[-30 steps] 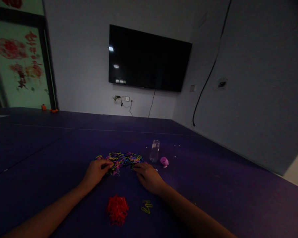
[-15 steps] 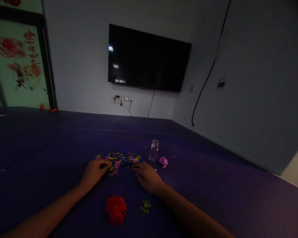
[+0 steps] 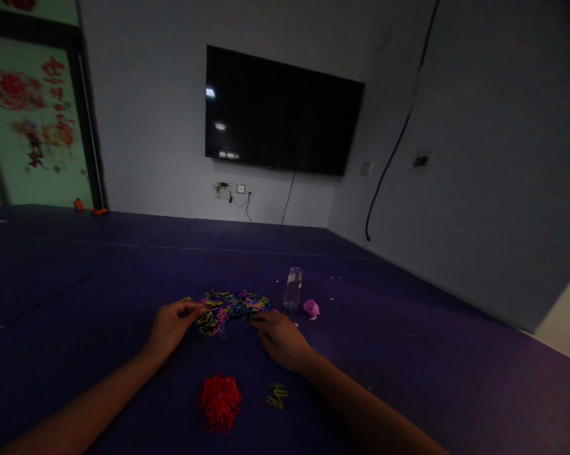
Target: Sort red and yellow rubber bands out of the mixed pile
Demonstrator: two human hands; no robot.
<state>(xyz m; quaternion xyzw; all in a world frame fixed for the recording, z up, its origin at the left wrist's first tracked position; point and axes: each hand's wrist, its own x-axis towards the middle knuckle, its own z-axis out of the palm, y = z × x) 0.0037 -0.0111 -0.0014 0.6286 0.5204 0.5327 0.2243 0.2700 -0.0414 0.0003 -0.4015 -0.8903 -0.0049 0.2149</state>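
A loose pile of small, mixed-colour elastic bands (image 3: pixel 230 306) lies on the dark purple surface. My left hand (image 3: pixel 174 321) is at the pile's left edge, thumb and forefinger pinched together; whatever is between them is too small to make out. At the right edge, my right hand (image 3: pixel 280 335) touches the bands with bent fingers, their tips partly hidden. Nearer me is a heap of red elastic bands (image 3: pixel 219 401). A few yellow-green bands (image 3: pixel 277 395) lie to the right of that heap.
Beyond my right hand stands a clear bottle (image 3: pixel 293 289), with a pink cap-like piece (image 3: pixel 311 309) beside it. Tiny white scraps dot the purple surface (image 3: pixel 124 272). A television (image 3: pixel 282 110) hangs on the far wall, and a black cable (image 3: pixel 392 161) runs down the right wall.
My left hand has shifted slightly left, toward the outer edge of the mixed pile. My right hand stays almost in place.
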